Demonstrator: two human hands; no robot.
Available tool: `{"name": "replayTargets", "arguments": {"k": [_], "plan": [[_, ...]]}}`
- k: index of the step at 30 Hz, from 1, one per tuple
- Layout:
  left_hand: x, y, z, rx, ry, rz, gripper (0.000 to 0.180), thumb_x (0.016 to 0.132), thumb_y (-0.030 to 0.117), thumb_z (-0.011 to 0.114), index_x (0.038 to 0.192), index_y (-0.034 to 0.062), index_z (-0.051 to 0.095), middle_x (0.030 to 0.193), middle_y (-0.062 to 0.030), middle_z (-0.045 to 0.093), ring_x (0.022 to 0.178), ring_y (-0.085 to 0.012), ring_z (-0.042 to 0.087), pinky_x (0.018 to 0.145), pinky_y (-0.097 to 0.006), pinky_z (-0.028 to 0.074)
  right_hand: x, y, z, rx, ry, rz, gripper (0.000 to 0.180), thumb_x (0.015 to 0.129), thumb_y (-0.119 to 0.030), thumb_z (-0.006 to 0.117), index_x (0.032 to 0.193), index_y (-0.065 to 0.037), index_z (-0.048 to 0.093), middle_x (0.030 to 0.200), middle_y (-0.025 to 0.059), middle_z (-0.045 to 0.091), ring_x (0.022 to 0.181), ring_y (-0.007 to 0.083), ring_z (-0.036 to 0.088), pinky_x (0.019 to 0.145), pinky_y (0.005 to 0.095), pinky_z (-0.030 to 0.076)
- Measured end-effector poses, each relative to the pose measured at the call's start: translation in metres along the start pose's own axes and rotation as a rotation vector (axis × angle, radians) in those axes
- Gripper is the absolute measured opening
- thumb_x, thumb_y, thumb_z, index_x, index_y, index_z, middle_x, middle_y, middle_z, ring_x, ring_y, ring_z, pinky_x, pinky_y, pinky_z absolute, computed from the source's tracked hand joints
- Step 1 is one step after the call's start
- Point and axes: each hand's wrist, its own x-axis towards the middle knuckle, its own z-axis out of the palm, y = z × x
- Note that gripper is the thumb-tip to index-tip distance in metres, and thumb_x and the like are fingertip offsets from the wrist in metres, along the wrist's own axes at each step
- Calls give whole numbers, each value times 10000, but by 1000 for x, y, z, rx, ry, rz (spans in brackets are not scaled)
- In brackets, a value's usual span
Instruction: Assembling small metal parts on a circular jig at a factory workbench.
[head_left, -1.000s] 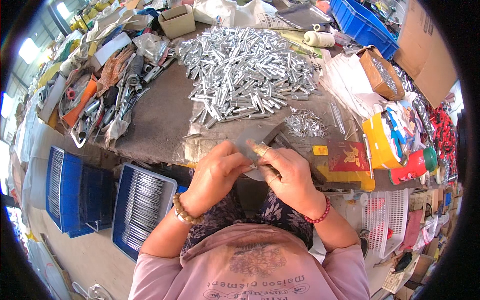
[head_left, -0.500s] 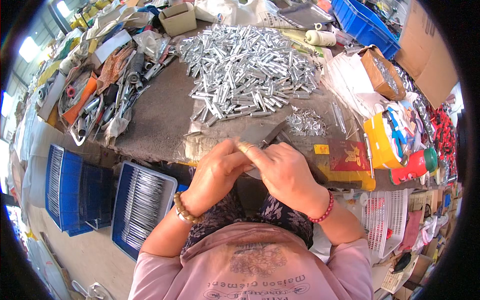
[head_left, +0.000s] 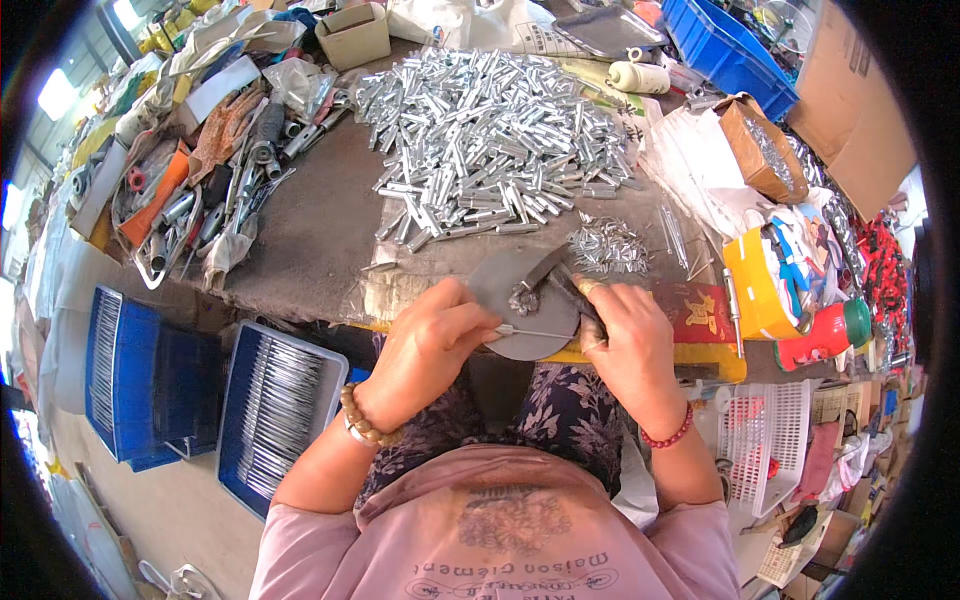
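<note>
The left hand (head_left: 437, 335) pinches a slim silver metal rod (head_left: 530, 332) by its left end, pointing right, lengthwise along the tabletop's (head_left: 300, 230) front edge; the right hand (head_left: 632, 335) touches a dark bar (head_left: 572, 293), grip unclear.

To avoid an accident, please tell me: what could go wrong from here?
The thin metal rod, held over the grey disc only by the left hand, might slip. The right hand might get pinched if the dark bar it holds moves. A knock could scatter the small metal pins beside the bar.
</note>
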Motion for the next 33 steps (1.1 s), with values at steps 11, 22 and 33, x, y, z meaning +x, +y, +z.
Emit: {"name": "replayTargets", "arguments": {"k": [11,22,33], "plan": [[-2,-4,1,-48,5,1,196,826,35,845,1016,56,797,907,-84,622,830,-272,651,725,-366,523,-30,-29,-26,262,43,-127,593,840,32,743,1389,-189,723,902,65,601,733,275,660,611,404,532],[-4,-6,0,-53,0,5,195,838,44,838,1029,68,805,928,-83,635,840,-268,666,729,-361,531,-4,-24,-22,439,8,72,534,874,55,698,1378,-121,700,959,126,593,811,327,657,715,437,539],[-11,-2,3,-21,39,-31,256,804,62,858,1054,106,828,937,-58,639,867,-245,644,767,-347,520,-21,-46,-5,176,-96,16,222,835,-111,809,953,-107,622,867,85,625,757,312,684,653,437,560]]}}
